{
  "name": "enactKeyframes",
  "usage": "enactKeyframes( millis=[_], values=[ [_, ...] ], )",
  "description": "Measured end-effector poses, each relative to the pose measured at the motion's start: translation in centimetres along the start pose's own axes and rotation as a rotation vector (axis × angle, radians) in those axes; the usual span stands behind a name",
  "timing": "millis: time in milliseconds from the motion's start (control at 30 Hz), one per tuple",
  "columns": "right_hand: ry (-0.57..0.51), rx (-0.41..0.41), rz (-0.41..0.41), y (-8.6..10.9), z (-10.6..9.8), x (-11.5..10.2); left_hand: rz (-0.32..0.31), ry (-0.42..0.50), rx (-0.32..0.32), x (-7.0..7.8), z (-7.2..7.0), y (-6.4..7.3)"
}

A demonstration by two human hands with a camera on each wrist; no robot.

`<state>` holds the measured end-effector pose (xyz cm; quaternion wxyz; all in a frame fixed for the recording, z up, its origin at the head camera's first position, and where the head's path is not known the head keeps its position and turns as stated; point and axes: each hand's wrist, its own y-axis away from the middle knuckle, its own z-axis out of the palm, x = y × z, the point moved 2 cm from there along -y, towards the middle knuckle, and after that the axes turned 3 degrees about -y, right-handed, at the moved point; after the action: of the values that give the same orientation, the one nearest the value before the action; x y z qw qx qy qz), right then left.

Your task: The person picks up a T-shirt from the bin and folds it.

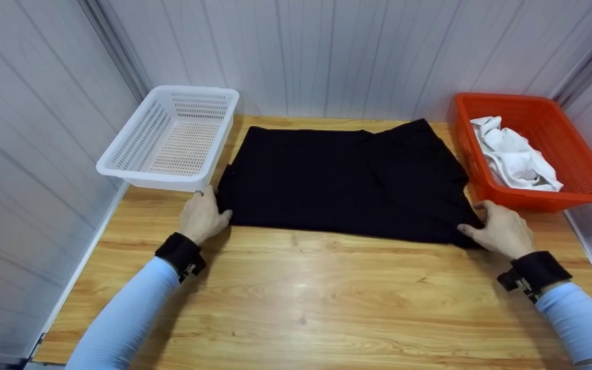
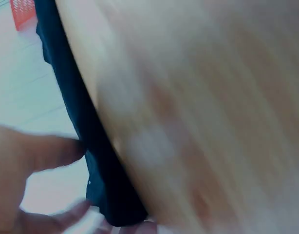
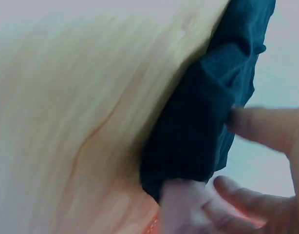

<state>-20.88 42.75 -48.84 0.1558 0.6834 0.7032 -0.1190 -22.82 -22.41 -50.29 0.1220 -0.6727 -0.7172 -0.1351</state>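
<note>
A black garment (image 1: 337, 180) lies spread flat on the wooden table, roughly a rectangle, its right end uneven and wrinkled. At its near left corner, my left hand (image 1: 203, 216) holds the edge, thumb on the cloth and fingers round the end. My right hand (image 1: 504, 231) pinches the near right corner, with the thumb on top. In the left wrist view, the garment's dark edge (image 2: 86, 112) passes between thumb and fingers. The right wrist view has the bunched corner (image 3: 188, 126) against the thumb, a blurred finger at its lower end.
An empty white plastic basket (image 1: 208, 180) stands at the back left, close to my left hand. At the back right, an orange basket (image 1: 532, 198) holds crumpled white cloth (image 1: 517, 159). Pale panel walls (image 1: 306, 56) enclose the table (image 1: 301, 298) at the back and sides.
</note>
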Motion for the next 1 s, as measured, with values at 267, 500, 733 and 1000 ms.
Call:
enactKeyframes(
  millis=[267,500,733,1000],
  values=[
    [-0.019,-0.106,0.016,-0.6,0.6,0.1,-0.069,0.025,-0.087,-0.2,-0.2,-1.0],
    [-0.162,0.141,-0.14,-0.1,0.6,-1.6,-0.03,0.215,-0.017,-1.9,2.3,-3.9],
    [-0.126,0.186,-0.232,0.5,0.2,-2.2,-0.053,0.455,-0.061,-7.2,6.1,-7.6],
    [0.071,-0.122,-0.221,1.8,0.7,-1.7,-0.076,0.311,-0.1,-4.8,2.2,-1.3]
  ],
)
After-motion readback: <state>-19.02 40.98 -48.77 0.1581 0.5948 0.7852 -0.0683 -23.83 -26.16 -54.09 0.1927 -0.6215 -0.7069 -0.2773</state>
